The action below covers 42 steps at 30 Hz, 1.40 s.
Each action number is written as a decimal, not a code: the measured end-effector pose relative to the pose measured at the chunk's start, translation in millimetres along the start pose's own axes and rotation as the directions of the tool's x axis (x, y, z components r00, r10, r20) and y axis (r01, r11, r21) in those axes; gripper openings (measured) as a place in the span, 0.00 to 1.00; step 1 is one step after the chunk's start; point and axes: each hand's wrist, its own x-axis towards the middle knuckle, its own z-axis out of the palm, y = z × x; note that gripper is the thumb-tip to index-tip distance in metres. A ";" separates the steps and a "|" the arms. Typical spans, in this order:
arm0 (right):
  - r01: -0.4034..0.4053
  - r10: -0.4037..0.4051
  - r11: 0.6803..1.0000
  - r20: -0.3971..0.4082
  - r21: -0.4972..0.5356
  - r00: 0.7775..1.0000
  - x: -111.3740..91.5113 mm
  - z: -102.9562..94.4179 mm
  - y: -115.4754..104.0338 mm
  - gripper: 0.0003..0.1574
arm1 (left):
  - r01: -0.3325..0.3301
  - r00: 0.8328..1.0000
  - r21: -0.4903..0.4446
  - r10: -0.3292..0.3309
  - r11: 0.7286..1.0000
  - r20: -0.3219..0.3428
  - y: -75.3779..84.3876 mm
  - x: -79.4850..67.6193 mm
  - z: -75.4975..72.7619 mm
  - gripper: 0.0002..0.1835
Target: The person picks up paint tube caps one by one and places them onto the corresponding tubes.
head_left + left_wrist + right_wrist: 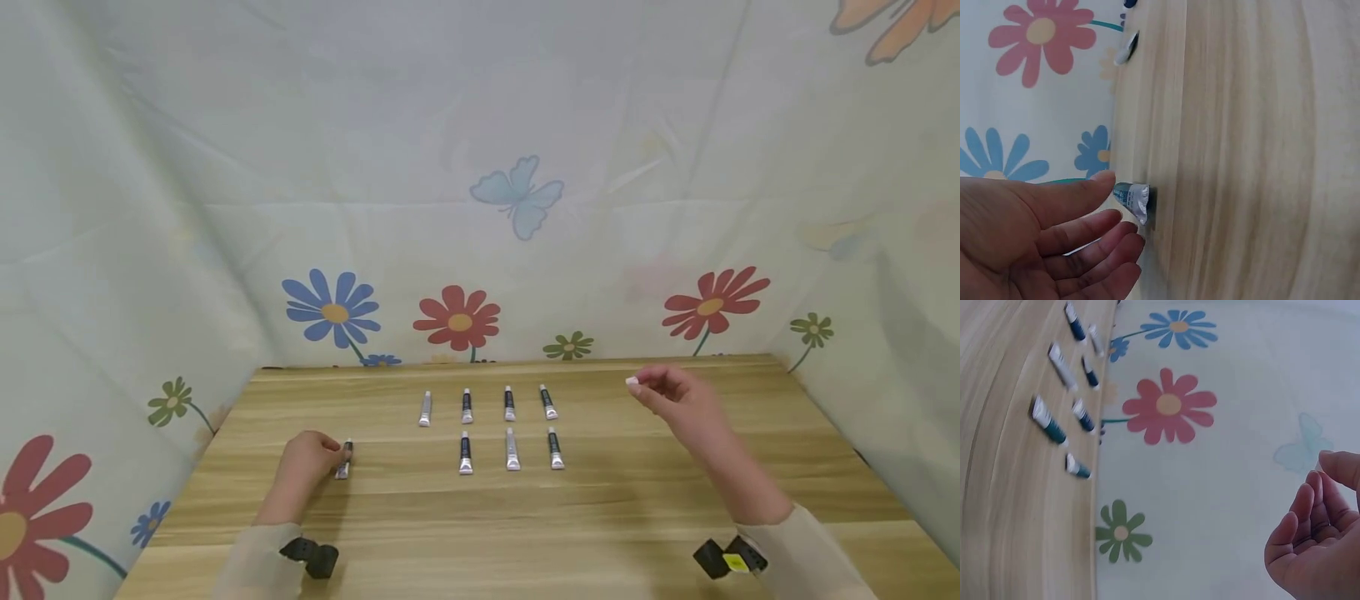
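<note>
At the left of the table, my left hand [303, 461] pinches a small dark-labelled paint tube [343, 467] with thumb and forefinger near its narrow end. In the left wrist view, the tube's crimped silver end [1141, 201] points away from the fingertips, close over the wood. The other fingers of that hand are loosely bent below. Raised over the back right of the table, my right hand [678, 404] pinches a small white piece [632, 381] between thumb and forefinger. Only a sliver of that piece shows in the right wrist view, where the fingers [1297, 531] mostly hide it.
Several more paint tubes lie in two rows mid-table, some dark [466, 454], some pale [512, 451]. The wooden table [420, 533] meets a flowered cloth backdrop [600, 275] at its back edge, with cloth at both sides too.
</note>
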 end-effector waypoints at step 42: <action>0.095 -0.142 0.952 0.146 0.290 0.979 -24.4 90.3 -41.1 0.13 | -0.210 0.976 -0.295 0.216 0.932 -0.012 81.0 -34.6 11.7 0.12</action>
